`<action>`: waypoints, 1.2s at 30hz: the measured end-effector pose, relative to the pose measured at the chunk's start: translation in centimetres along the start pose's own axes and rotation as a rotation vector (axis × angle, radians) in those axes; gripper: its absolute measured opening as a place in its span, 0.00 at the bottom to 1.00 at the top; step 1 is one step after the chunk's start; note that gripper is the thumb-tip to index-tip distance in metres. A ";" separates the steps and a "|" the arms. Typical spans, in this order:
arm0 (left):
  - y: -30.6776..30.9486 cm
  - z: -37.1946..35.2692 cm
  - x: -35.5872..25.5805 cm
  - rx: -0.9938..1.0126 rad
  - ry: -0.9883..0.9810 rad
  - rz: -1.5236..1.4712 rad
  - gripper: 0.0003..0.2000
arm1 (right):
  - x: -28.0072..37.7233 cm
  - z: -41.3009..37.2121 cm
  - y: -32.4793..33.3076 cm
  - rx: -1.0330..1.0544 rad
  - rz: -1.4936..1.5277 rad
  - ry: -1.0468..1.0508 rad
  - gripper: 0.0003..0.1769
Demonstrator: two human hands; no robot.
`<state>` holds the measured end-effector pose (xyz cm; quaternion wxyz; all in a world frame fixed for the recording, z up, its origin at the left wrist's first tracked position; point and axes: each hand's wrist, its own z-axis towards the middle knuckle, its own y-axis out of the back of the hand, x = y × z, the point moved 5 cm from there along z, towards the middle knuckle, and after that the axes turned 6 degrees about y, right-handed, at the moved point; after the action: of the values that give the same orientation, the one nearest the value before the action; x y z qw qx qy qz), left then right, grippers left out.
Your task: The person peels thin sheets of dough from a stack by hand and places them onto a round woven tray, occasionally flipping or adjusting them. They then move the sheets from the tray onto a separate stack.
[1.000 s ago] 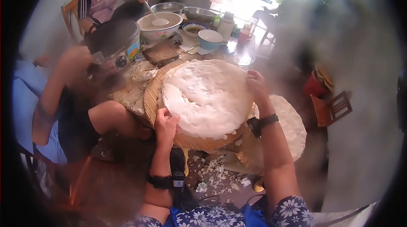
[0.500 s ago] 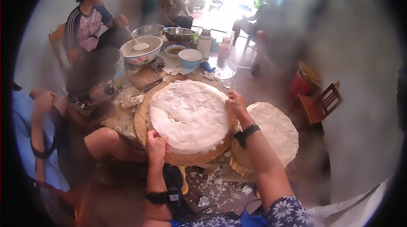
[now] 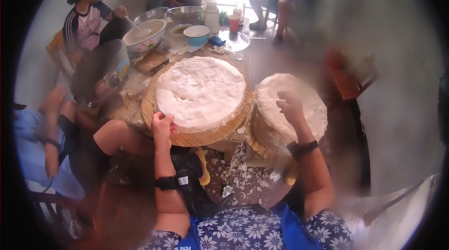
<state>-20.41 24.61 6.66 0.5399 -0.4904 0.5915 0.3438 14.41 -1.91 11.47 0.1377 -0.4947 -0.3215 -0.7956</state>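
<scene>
A stack of thin, round white flatbreads (image 3: 206, 91) lies on a round woven mat (image 3: 148, 105) at the table's near edge. The top one has a torn patch toward its left. My left hand (image 3: 163, 126) is closed in a pinch on the near-left rim of that top flatbread. Beside it on the right stands a taller stack of the same pale flatbreads (image 3: 276, 86). Over this second stack is my right hand (image 3: 292, 110), its fingers curled in; whether anything small is between them is hidden.
Behind the mat stand a blue bowl (image 3: 197, 36), a flask (image 3: 211, 18), a red cup (image 3: 234, 23) and a large flowered basin (image 3: 145, 35). A person (image 3: 86, 25) at the far left holds a ladle in it. Another person's knee (image 3: 114, 135) is close on my left. White scraps (image 3: 243, 170) litter the floor.
My right hand has left the right rim of the flatbread on the mat and moved right, over the taller stack. My left hand stays at the near-left rim. The view has shifted.
</scene>
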 end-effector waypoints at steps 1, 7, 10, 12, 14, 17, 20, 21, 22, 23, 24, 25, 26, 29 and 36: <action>0.0 0.1 0.0 0.004 0.009 0.005 0.13 | -0.6 -0.8 1.3 -0.021 0.022 -0.027 0.16; -0.2 0.1 -0.2 0.037 0.031 0.049 0.11 | -4.1 -3.8 6.5 -0.140 0.145 -0.133 0.13; -0.2 0.1 -0.2 0.050 0.027 0.064 0.11 | -6.4 -4.8 7.7 -0.182 0.206 -0.136 0.13; -0.3 0.0 -0.4 0.067 0.017 0.048 0.11 | -7.4 -5.4 8.2 -0.206 0.206 -0.167 0.13; -0.3 -0.2 -0.9 0.038 0.026 0.103 0.11 | -7.2 -5.3 8.4 -0.211 0.204 -0.146 0.12; -0.5 -0.4 -0.9 0.037 0.013 0.149 0.11 | -5.5 -5.5 9.5 -0.197 0.168 -0.075 0.11; -0.3 -0.4 -0.5 0.062 -0.001 0.143 0.13 | -5.0 -6.1 10.6 -0.222 0.082 0.001 0.11; -0.2 -0.2 -0.4 0.072 -0.005 0.133 0.13 | -5.2 -6.3 10.9 -0.223 0.062 0.008 0.11; 0.1 0.0 -0.1 0.065 -0.009 0.129 0.14 | -5.5 -6.3 11.1 -0.223 0.041 0.016 0.12; 0.3 0.2 0.1 0.058 -0.013 0.124 0.15 | -5.7 -6.4 11.4 -0.223 0.020 0.025 0.12; 0.1 0.3 0.1 0.050 -0.017 0.119 0.16 | -5.6 -6.5 11.7 -0.229 -0.017 0.045 0.12; 0.1 0.3 0.2 0.014 -0.044 0.127 0.17 | -5.6 -6.5 12.0 -0.235 -0.054 0.063 0.12; 0.1 0.3 0.3 -0.024 -0.068 0.137 0.18 | -5.5 -6.8 12.3 -0.239 -0.091 0.079 0.12; -0.1 -0.3 0.4 -0.163 -0.154 0.178 0.21 | -5.6 -7.1 13.1 -0.253 -0.044 0.054 0.13; 0.5 0.3 1.4 -0.339 -0.322 0.164 0.25 | -6.0 -7.8 14.5 -0.245 -0.098 0.014 0.13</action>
<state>-20.73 24.72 5.14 0.5075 -0.4632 0.4696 0.5543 19.57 -18.51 9.32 0.0394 -0.4859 -0.2445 -0.8382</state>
